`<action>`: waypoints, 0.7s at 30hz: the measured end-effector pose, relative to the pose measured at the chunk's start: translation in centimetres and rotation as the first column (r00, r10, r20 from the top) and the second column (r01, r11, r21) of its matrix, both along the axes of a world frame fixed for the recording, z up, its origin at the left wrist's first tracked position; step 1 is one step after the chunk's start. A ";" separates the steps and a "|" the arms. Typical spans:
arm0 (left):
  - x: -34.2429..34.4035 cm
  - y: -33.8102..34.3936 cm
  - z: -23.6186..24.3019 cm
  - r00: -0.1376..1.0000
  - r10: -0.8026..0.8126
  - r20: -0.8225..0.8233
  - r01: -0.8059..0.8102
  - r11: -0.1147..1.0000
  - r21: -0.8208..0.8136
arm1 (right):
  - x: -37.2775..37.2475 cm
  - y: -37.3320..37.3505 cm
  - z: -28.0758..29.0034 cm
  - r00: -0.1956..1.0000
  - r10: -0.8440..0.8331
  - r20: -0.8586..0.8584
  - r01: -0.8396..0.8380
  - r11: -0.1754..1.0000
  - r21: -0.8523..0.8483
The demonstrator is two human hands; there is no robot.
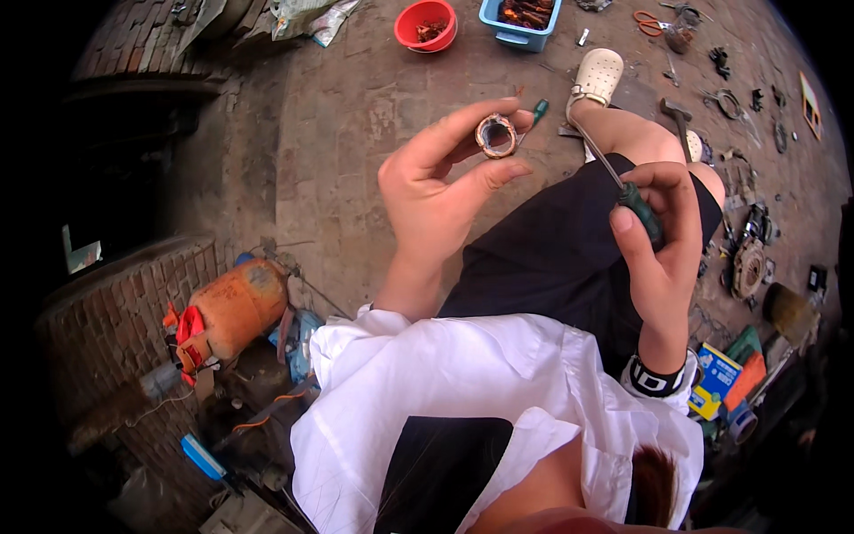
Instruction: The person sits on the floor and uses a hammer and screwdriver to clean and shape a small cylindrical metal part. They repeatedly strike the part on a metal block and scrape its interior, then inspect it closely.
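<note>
Copper-coloured ring (pixel 482 135), short and tube-like with a rough rim, sits in the left hand (pixel 436 182) in the head view, held up off the floor on the far side of the lap. Thumb and fingers pinch it from opposite sides, and its open end faces the head camera. The right hand (pixel 672 254) is closed round the dark green handle of a screwdriver (pixel 600 160), whose shaft slants away to the far left; shaft and ring stand apart. Just beyond the left fingertips shows a second green handle (pixel 540 110); whether it is held or lies on the floor, I cannot tell.

If the blade were pushed at the ring, it could skid off the rim and jab the left thumb, since the pinch leaves finger and thumb close to the opening. A round wall held this way might also roll or slip out under a sideways pry.

Relative to the left grip, the ring lies near the fingertips rather than deep in the palm, between the upper fingers and the thumb, whose tip reaches past it to the right. Farther off stand a red bowl (pixel 402 27) and a blue basin (pixel 516 38).
</note>
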State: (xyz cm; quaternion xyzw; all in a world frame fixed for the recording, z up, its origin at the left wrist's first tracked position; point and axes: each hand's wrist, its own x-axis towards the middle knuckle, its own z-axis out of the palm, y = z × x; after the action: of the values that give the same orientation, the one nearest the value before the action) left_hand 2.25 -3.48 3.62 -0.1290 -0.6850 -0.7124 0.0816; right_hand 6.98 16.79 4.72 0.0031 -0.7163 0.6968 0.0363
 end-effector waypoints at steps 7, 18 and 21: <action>0.0 0.0 0.1 0.999 0.044 -0.015 -0.045 0.993 -0.108 | -0.5 -0.3 3.1 0.970 0.130 -0.206 -0.044 0.926 0.374; -0.1 -0.6 -0.2 1.000 0.020 0.021 -0.016 0.983 -0.185 | -1.8 0.1 4.7 0.947 0.274 -0.165 -0.130 0.801 0.584; 0.0 -0.5 -0.1 0.997 0.055 0.046 -0.046 0.983 -0.176 | -2.1 0.2 5.1 0.937 0.299 -0.180 -0.127 0.772 0.623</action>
State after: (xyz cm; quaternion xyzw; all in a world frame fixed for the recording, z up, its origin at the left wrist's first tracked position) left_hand 2.25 -3.94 3.53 -0.1000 -0.7497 -0.6503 0.0708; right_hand 4.92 17.03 9.77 0.1910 -0.8832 0.4253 0.0503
